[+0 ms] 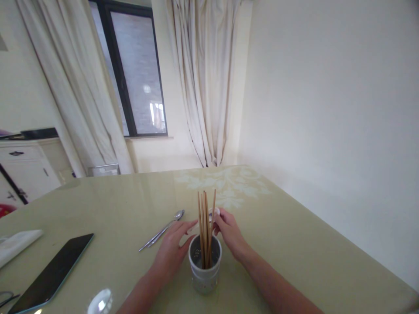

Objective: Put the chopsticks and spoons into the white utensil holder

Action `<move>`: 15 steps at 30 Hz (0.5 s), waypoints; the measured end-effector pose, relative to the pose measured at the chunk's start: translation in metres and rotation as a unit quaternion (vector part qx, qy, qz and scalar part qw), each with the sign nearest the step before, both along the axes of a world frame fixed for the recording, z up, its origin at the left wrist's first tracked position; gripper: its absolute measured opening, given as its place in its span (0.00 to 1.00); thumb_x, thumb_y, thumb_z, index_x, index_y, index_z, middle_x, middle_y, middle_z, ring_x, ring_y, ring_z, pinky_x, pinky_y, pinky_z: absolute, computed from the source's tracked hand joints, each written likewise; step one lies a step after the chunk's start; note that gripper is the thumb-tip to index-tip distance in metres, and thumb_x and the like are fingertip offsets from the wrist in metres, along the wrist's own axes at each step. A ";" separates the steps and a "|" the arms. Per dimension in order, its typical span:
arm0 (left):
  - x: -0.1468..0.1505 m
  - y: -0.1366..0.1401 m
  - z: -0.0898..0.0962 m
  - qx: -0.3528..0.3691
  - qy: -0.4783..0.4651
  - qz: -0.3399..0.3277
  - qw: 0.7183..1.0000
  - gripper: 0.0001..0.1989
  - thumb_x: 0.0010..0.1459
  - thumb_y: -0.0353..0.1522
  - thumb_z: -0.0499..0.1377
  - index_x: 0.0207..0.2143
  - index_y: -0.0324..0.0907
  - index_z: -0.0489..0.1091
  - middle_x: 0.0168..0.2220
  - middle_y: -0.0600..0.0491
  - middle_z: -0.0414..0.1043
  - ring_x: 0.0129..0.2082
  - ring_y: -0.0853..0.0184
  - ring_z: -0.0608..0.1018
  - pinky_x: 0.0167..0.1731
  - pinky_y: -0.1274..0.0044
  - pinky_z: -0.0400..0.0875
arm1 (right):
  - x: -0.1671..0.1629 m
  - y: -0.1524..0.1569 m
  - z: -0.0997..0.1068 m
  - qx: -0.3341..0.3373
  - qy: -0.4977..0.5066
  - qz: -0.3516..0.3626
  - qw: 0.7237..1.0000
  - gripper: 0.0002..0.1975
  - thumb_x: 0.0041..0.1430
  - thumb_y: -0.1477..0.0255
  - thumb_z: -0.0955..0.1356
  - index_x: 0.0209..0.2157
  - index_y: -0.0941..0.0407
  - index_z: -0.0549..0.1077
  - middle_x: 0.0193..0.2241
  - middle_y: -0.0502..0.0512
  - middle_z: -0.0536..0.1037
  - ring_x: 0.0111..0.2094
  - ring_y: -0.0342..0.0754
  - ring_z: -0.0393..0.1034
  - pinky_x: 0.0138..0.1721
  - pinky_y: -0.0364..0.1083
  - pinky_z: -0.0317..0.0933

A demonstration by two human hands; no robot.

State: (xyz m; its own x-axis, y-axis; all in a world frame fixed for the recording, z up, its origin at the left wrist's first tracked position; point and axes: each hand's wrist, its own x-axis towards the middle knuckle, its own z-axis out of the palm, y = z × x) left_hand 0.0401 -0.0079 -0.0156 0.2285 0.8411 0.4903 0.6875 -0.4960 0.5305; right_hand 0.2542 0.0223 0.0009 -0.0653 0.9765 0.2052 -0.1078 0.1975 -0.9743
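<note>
A grey utensil holder (204, 279) with small perforations stands upright on the table, with several wooden chopsticks (203, 235) in it. Just behind it, my right hand (229, 229) is closed on a small white rounded object (214, 212) with a dark marking. The chopsticks partly cover that object, so its kind is unclear. At the holder's left side is my left hand (175, 244), fingers apart and nothing visible in them. Metal spoons (166, 226) lie on the table just beyond my left hand.
A dark-screened tablet (54, 270) lies at left on the greenish table covering (131, 200), beside a white flat object (18, 246). A shiny clear or white round item (101, 301) sits at the near edge. A wall (327, 109) borders the table's right side.
</note>
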 end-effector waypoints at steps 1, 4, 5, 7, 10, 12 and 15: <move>-0.004 0.001 0.000 -0.003 0.030 0.016 0.999 0.19 0.70 0.36 0.56 0.60 0.50 0.75 0.52 0.49 0.81 0.46 0.60 0.81 0.52 0.66 0.78 | 0.007 0.001 0.006 0.019 0.001 -0.032 0.999 0.26 0.61 0.45 0.71 0.34 0.56 0.77 0.26 0.51 0.77 0.23 0.45 0.68 0.25 0.43 0.61; -0.021 0.006 0.003 -0.007 0.156 0.115 0.981 0.19 0.69 0.32 0.55 0.60 0.48 0.74 0.54 0.47 0.79 0.52 0.56 0.79 0.56 0.63 0.73 | 0.036 0.003 0.028 0.103 -0.004 -0.167 0.981 0.24 0.64 0.48 0.70 0.32 0.56 0.77 0.20 0.48 0.72 0.22 0.45 0.64 0.24 0.43 0.58; -0.028 0.008 0.004 -0.013 0.200 0.154 0.967 0.18 0.69 0.31 0.55 0.58 0.45 0.75 0.54 0.45 0.79 0.54 0.54 0.78 0.56 0.61 0.72 | 0.046 0.003 0.035 0.134 0.005 -0.216 0.967 0.22 0.64 0.50 0.71 0.30 0.55 0.77 0.20 0.47 0.70 0.23 0.44 0.62 0.24 0.43 0.56; -0.038 0.010 0.006 -0.039 0.264 0.218 0.939 0.17 0.69 0.31 0.54 0.56 0.42 0.75 0.54 0.42 0.78 0.55 0.50 0.77 0.54 0.61 0.71 | 0.061 0.000 0.047 0.172 0.061 -0.263 0.947 0.19 0.63 0.53 0.73 0.31 0.55 0.77 0.21 0.47 0.69 0.22 0.43 0.60 0.23 0.42 0.54; -0.044 0.012 0.006 -0.092 0.286 0.243 0.922 0.15 0.72 0.33 0.52 0.50 0.41 0.77 0.50 0.43 0.78 0.52 0.53 0.78 0.51 0.64 0.70 | 0.066 -0.010 0.057 0.190 0.112 -0.240 0.945 0.18 0.62 0.53 0.74 0.32 0.54 0.78 0.23 0.48 0.69 0.22 0.43 0.58 0.22 0.43 0.52; -0.045 0.015 0.005 -0.116 0.275 0.229 0.927 0.14 0.72 0.33 0.51 0.46 0.42 0.77 0.48 0.45 0.79 0.50 0.57 0.79 0.51 0.67 0.69 | 0.058 -0.020 0.058 0.189 0.077 -0.179 0.963 0.18 0.64 0.53 0.73 0.33 0.54 0.80 0.23 0.49 0.70 0.22 0.44 0.60 0.22 0.43 0.54; -0.045 0.018 0.004 -0.123 0.255 0.218 0.934 0.13 0.71 0.33 0.51 0.42 0.44 0.76 0.46 0.48 0.79 0.49 0.59 0.80 0.51 0.70 0.69 | 0.041 -0.036 0.053 0.190 -0.023 -0.064 0.979 0.17 0.68 0.54 0.70 0.36 0.53 0.81 0.23 0.51 0.73 0.23 0.46 0.64 0.24 0.45 0.58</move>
State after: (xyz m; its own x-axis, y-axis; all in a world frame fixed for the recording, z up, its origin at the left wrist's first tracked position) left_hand -0.0050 0.0099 -0.0120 -0.0110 0.9815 0.1910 0.9901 -0.0160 0.1395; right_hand 0.2949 -0.0133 0.0535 0.0355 0.8311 0.5549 -0.0164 0.5557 -0.8312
